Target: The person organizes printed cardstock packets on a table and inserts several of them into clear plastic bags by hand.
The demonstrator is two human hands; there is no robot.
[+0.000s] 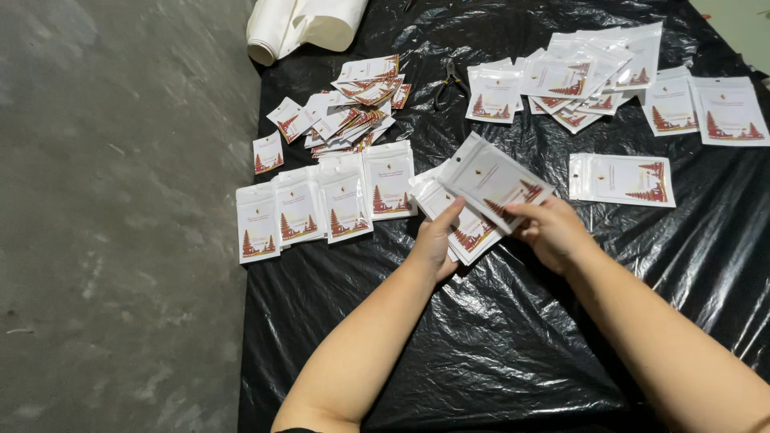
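My left hand (435,240) grips a fanned stack of white pouches (465,232) with red tree-shaped prints, thumb on top. My right hand (552,231) pinches the lower right corner of the top pouch (491,178), which sits tilted above the stack. Both hands hover over a black plastic sheet (497,345) near the middle of the view.
A row of overlapping pouches (325,204) lies left of my hands. A loose pile of small cards (353,108) sits behind it, with pliers (451,80) nearby. More pouches (577,80) spread at the back right, one stack (622,180) at right. A white roll (301,24) lies at the top. Grey concrete floor (120,216) on the left.
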